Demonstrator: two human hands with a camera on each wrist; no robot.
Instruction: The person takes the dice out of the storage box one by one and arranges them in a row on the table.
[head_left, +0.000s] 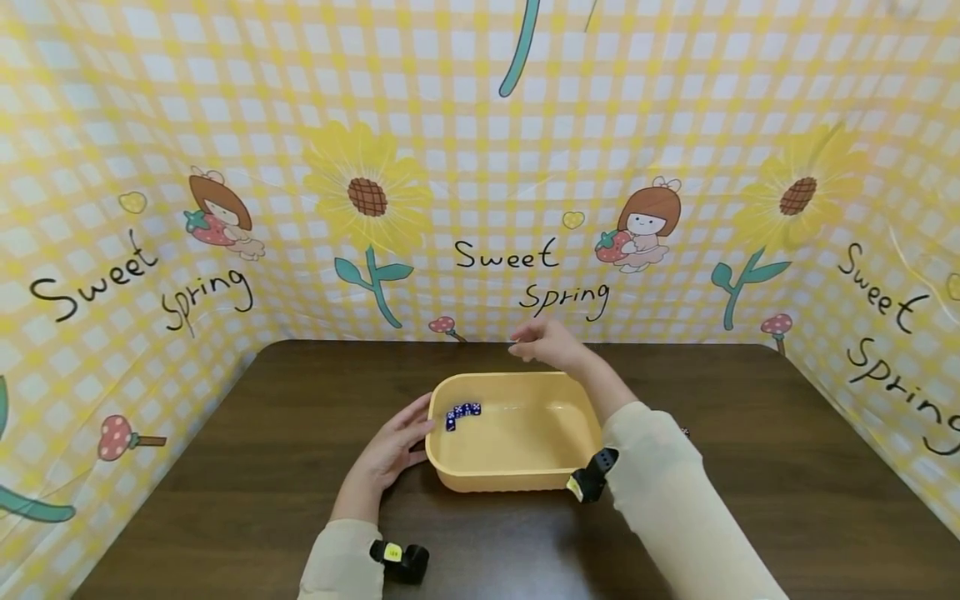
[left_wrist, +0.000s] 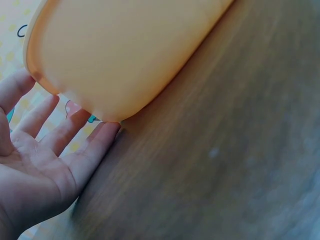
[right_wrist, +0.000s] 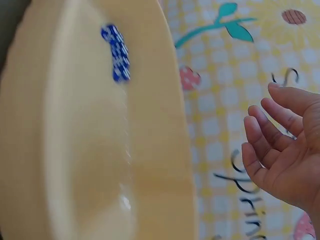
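Observation:
A yellow rectangular plastic bin (head_left: 517,482) stands on the dark table. Several blue dice with white pips (head_left: 458,413) lie together on its floor near the left wall; the same dice (right_wrist: 118,54) look blurred in the right wrist view. At the bin's left end is my left hand (head_left: 393,442), its spread fingers touching the outer wall and rim. The left wrist view shows this hand (left_wrist: 50,155) with its palm facing the camera. My right hand (head_left: 551,343) hovers above the far rim, fingers loosely bent and nothing in them. Its palm (right_wrist: 290,145) appears bare in the right wrist view.
The brown wooden table (head_left: 247,500) surrounds the bin. A small dark speckled object (head_left: 686,432) peeks out beside the right sleeve, mostly hidden. Behind and at the sides hangs a yellow checked cloth (head_left: 480,167) with flowers and lettering.

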